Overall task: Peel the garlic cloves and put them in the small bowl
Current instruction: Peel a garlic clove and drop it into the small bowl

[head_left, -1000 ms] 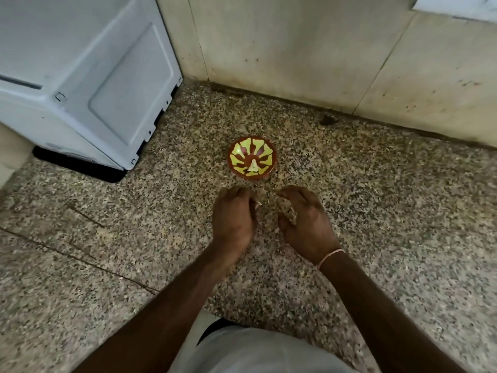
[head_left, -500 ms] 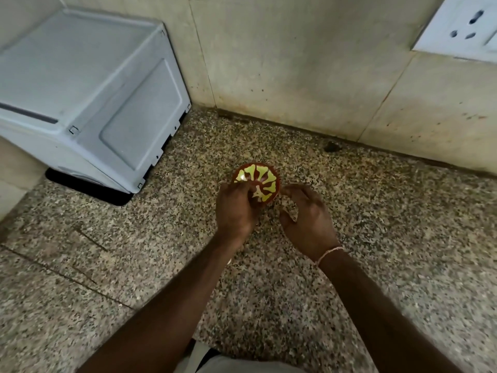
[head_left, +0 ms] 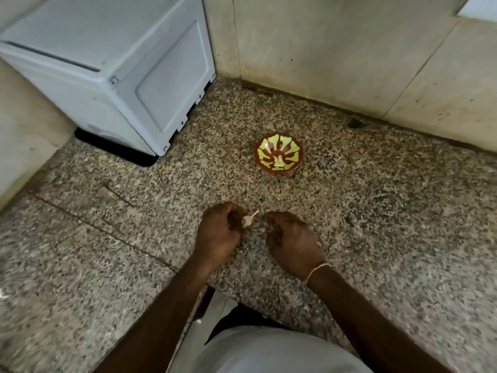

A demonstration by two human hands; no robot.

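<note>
While the hands are working low over the counter, the scene is reading as follows.

Left hand (head_left: 219, 232): it is curling its fingers round a garlic clove (head_left: 247, 221), gripping it at the fingertips; half a second ago this hand was reaching up at the bowl's rim, and it is now sitting well back from it.

Garlic clove: it is showing pale between the two hands, with a thin strip of skin (head_left: 255, 213) sticking up and to the right from it.

Right hand (head_left: 291, 242): its fingers are bending inward toward the clove; whether they are pinching the skin or holding nothing I cannot tell. A thin band (head_left: 317, 270) is circling the wrist.

Small bowl (head_left: 279, 153): red-brown with a yellow-green pattern, it is standing on the speckled counter (head_left: 376, 211), well apart from both hands, where earlier the fingers were right against it. A pale piece is lying at its bottom, too small to identify.

White appliance (head_left: 113, 68): it is sitting at the back left against the wall (head_left: 322, 49).
</note>
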